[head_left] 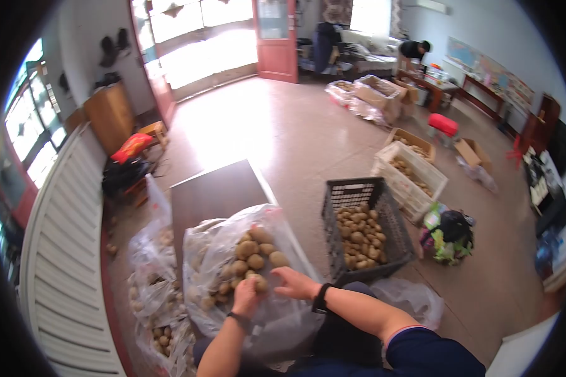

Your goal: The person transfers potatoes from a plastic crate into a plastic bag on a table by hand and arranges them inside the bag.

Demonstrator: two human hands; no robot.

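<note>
Head view: potatoes (254, 262) are heaped on the bag (289, 322).
The nearest is touched by the left hand (246, 300), its grip unclear; from the right hand (298, 284), held open, the heap lies forward and left.

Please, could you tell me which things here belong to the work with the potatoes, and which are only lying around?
Seem part of the work:
- potatoes between the left hand and right hand
- clear plastic under them
- low table
- black crate of potatoes

Probably just lying about:
- red-topped stool
- leafy greens
- red item by the cabinet
</note>
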